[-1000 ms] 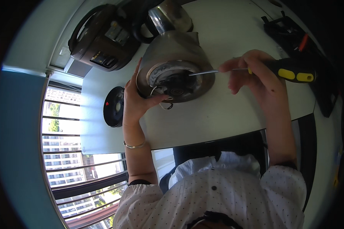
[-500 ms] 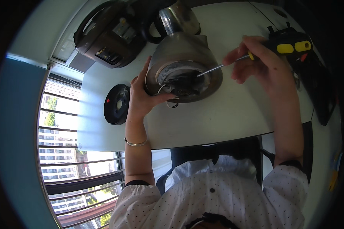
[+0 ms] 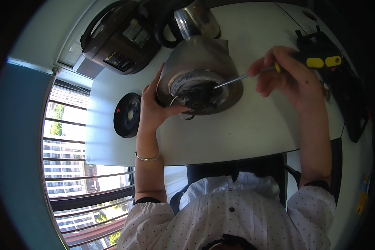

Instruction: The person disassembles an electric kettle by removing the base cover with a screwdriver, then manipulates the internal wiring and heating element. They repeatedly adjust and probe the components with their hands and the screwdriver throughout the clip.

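A metal electric kettle (image 3: 196, 56) lies tipped on the table with its opened underside toward me. Inside the underside, a dark coupler part (image 3: 200, 96) and a thin white wire are exposed. My left hand (image 3: 154, 107) grips the kettle's left rim, its thumb at the lower edge and its fingers up along the side. In my right hand (image 3: 298, 77) is a screwdriver (image 3: 235, 80) with a slim metal shaft and a yellow collar. Its tip reaches the dark part inside the underside; whether it sits on a screw I cannot tell.
A round black plastic base cover (image 3: 127, 121) lies left of my left forearm. Behind stand a brown electric cooker (image 3: 112, 46) and a shiny second kettle (image 3: 198, 21). Black-and-yellow tool holders (image 3: 320, 50) lie at the right. The white table's (image 3: 229, 141) near edge is close to me.
The screwdriver tip has shifted slightly down and left within the kettle's underside. My right hand has moved a little down and right. The left hand keeps its grip.
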`<state>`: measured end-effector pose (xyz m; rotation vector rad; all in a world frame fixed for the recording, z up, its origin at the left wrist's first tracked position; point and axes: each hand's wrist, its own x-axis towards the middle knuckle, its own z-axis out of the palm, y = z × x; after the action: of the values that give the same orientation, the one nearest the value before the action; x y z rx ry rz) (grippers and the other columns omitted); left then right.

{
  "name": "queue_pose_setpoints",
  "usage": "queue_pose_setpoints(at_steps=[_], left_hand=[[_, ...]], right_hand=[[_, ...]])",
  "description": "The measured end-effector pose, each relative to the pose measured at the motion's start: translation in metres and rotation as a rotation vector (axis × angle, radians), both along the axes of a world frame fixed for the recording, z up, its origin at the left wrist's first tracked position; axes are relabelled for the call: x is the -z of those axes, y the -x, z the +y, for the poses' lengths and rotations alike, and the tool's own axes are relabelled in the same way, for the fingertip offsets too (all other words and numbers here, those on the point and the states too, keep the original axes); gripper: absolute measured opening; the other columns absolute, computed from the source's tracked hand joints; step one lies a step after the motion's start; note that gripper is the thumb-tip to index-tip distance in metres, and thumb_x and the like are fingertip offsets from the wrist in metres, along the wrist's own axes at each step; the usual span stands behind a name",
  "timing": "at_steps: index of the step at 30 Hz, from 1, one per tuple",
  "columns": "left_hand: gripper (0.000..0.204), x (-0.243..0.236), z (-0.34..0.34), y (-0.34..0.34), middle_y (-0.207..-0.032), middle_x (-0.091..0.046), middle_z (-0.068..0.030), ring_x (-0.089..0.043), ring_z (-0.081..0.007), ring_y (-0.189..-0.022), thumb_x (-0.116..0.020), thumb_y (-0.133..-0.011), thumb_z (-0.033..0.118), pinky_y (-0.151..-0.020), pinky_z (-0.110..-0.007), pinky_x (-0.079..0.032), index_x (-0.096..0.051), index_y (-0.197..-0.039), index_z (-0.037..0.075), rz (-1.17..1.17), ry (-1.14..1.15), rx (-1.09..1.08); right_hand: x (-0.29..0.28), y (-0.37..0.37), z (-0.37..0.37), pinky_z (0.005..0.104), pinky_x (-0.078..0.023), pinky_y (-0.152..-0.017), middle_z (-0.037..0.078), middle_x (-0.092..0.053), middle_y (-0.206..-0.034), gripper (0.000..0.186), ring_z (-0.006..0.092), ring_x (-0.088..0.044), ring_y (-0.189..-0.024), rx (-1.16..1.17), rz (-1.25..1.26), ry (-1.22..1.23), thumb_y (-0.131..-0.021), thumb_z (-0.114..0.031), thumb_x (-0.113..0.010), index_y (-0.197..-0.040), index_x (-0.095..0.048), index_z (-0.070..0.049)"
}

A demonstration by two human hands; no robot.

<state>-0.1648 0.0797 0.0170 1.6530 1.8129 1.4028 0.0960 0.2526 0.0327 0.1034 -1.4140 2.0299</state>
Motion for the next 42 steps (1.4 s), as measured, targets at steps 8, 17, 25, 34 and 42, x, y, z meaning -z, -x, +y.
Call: queue_pose_setpoints(at_steps=[8, 17, 25, 34, 42], left_hand=[[0.112, 0.013, -0.003, 0.009, -0.098, -0.065, -0.0102, -0.059, -0.0228, -0.095, -0.091, -0.036, 0.030, -0.089, -0.035, -0.045, -0.045, -0.135, 0.006, 0.108, 0.008, -0.135], [0.115, 0.017, -0.005, 0.008, -0.096, -0.065, -0.0083, -0.054, -0.0226, -0.093, -0.090, -0.033, 0.040, -0.093, -0.035, -0.037, -0.047, -0.133, 0.005, 0.135, 0.009, -0.188], [0.110, 0.022, -0.011, 0.004, -0.094, -0.064, -0.0080, -0.054, -0.0222, -0.089, -0.088, -0.038, 0.045, -0.091, -0.035, -0.036, -0.048, -0.128, -0.005, 0.445, -0.171, -0.195], [0.103, 0.013, -0.004, -0.004, -0.088, -0.065, -0.0084, -0.056, -0.0192, -0.077, -0.088, -0.044, 0.044, -0.083, -0.034, -0.036, -0.050, -0.123, -0.011, 0.594, -0.283, -0.136], [0.100, 0.012, -0.007, -0.003, -0.088, -0.065, -0.0091, -0.056, -0.0186, -0.073, -0.087, -0.045, 0.044, -0.080, -0.033, -0.037, -0.051, -0.120, -0.013, 0.620, -0.311, -0.128]], right_hand=[[0.005, -0.004, 0.000, 0.0326, -0.058, -0.060, 0.029, -0.063, -0.092, 0.029, 0.0283, -0.068, -0.070, -0.049, 0.028, -0.019, -0.095, -0.023, -0.047, -0.093, -0.059, 0.004], [0.003, -0.009, -0.001, 0.0360, -0.058, -0.059, 0.028, -0.063, -0.090, 0.024, 0.0287, -0.068, -0.068, -0.032, -0.019, -0.023, -0.094, -0.020, -0.048, -0.090, -0.057, 0.001], [-0.007, -0.011, -0.004, 0.0363, -0.058, -0.053, 0.027, -0.064, -0.082, 0.018, 0.0290, -0.068, -0.064, -0.006, -0.125, -0.120, -0.088, -0.015, -0.053, -0.083, -0.057, 0.002], [-0.011, -0.022, 0.012, 0.0369, -0.059, -0.057, 0.032, -0.061, -0.088, 0.020, 0.0317, -0.068, -0.068, -0.159, -0.127, -0.226, -0.089, -0.016, -0.054, -0.086, -0.053, 0.004], [-0.011, -0.017, 0.009, 0.0360, -0.057, -0.053, 0.031, -0.061, -0.086, 0.023, 0.0320, -0.067, -0.063, -0.122, -0.168, -0.168, -0.088, -0.020, -0.058, -0.085, -0.053, 0.002]])
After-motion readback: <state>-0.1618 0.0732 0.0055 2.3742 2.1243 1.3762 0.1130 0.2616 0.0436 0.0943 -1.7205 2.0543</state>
